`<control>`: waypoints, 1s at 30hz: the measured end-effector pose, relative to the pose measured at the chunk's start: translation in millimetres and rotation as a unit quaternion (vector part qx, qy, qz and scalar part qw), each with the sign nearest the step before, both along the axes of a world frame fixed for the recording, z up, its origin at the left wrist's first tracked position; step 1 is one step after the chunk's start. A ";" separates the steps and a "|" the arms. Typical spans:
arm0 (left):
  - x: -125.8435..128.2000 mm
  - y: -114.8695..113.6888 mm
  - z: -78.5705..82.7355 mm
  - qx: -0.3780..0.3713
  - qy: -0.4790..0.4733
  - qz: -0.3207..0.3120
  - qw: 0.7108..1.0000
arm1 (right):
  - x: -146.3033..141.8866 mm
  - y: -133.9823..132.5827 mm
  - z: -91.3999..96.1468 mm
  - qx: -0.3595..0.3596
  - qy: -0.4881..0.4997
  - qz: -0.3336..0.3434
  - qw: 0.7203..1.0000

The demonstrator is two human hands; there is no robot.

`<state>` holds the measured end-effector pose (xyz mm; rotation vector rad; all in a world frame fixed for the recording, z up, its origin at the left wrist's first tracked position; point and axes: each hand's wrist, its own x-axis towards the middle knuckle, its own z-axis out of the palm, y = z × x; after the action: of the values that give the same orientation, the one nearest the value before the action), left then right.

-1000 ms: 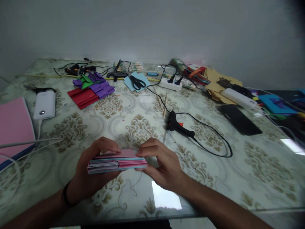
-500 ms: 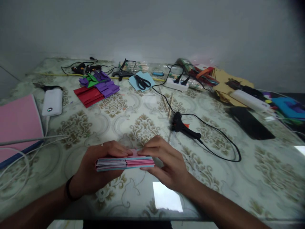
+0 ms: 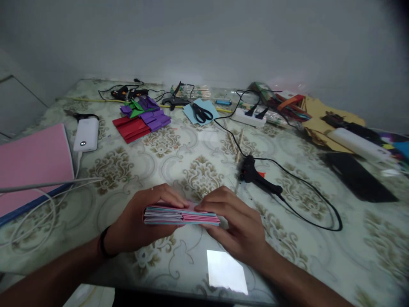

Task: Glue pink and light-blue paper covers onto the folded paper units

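Between my two hands is a flat stack of folded paper (image 3: 181,215), its layered pink, white and light blue edges facing me. My left hand (image 3: 140,217) wraps its left end, fingers on top and thumb side below. At the right end my right hand (image 3: 238,221) pinches it, fingers above and thumb underneath. The stack is held level over the table's near part. To the right of my right hand lies a black glue gun (image 3: 258,177) with an orange trigger, its cord looping away.
Black scissors (image 3: 202,113) rest on light blue paper at the back. Red and purple folded papers (image 3: 140,123), a white power bank (image 3: 86,134) and a pink sheet (image 3: 35,162) are left. A power strip (image 3: 249,117) and a black phone (image 3: 359,175) lie right.
The whole view has shifted, so table items appear further right. Both hands keep their hold on the paper stack, with little change in grip.
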<state>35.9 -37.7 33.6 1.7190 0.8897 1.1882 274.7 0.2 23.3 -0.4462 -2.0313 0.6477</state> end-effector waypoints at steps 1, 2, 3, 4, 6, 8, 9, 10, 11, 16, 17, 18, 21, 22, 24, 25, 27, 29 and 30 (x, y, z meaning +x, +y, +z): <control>-1.7 2.0 2.0 0.000 0.011 -0.015 1.000 | 0.1 -0.3 -0.4 -0.001 0.001 -0.001 1.000; -3.5 3.8 3.7 -0.001 0.019 -0.028 0.999 | 0.3 -0.6 -0.9 -0.003 0.002 -0.002 1.000; -5.3 5.1 5.0 -0.002 0.024 -0.038 0.999 | 0.4 -1.0 -1.4 -0.007 0.004 -0.003 1.000; -6.9 5.9 5.9 -0.003 0.027 -0.041 0.999 | 0.3 -1.4 -1.7 -0.011 0.006 -0.005 1.000; -9.0 6.0 6.8 -0.004 0.029 -0.038 0.999 | -0.1 -2.0 -2.1 -0.014 0.012 -0.008 1.000; -9.3 4.9 7.7 0.007 0.032 -0.027 0.999 | -1.0 -2.2 -1.9 -0.013 0.016 -0.008 1.000; -9.0 4.2 8.3 0.017 0.036 -0.020 0.999 | -1.5 -2.1 -1.8 -0.010 0.019 -0.007 1.000; -8.6 3.6 9.0 0.027 0.040 -0.015 0.999 | -2.0 -1.8 -1.7 -0.007 0.022 -0.005 1.000; -8.3 3.0 9.8 0.035 0.044 -0.011 0.998 | -2.3 -1.4 -1.8 -0.004 0.025 -0.003 1.000; -9.5 0.0 12.0 0.057 0.059 -0.010 0.997 | -1.8 -1.0 -1.8 0.014 0.029 0.004 0.999; -9.8 -1.0 12.5 0.054 0.058 -0.013 0.997 | -1.6 -1.7 -1.2 0.016 0.028 0.005 0.999; -9.7 -2.1 13.2 0.046 0.057 -0.016 0.997 | -1.4 -2.6 -0.4 0.016 0.027 0.006 0.999; -7.5 -5.4 16.6 -0.007 0.055 -0.001 0.998 | -1.6 -6.9 2.4 -0.027 0.038 0.004 0.999; -6.1 -6.2 17.6 -0.033 0.055 0.010 0.998 | -2.0 -8.4 3.0 -0.062 0.046 0.004 0.997; -3.0 -7.1 18.3 -0.100 0.052 0.037 0.993 | -3.0 -10.9 3.3 -0.162 0.054 0.004 0.985; -1.5 -7.2 17.7 -0.139 0.046 0.051 0.988 | -3.7 -11.7 2.9 -0.217 0.052 0.002 0.975; 1.4 -6.7 15.1 -0.226 0.022 0.075 0.971 | -5.3 -12.0 1.6 -0.322 0.044 -0.002 0.946; 3.9 -5.7 11.7 -0.305 -0.016 0.085 0.948 | -7.3 -11.0 -0.3 -0.408 0.043 -0.002 0.912; 5.0 -4.9 10.1 -0.338 -0.036 0.084 0.937 | -8.5 -10.2 -1.3 -0.441 0.042 0.003 0.897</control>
<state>41.0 -42.6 43.8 1.0523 1.2416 0.8913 266.2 -9.9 22.0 -0.9070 -1.5550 1.5642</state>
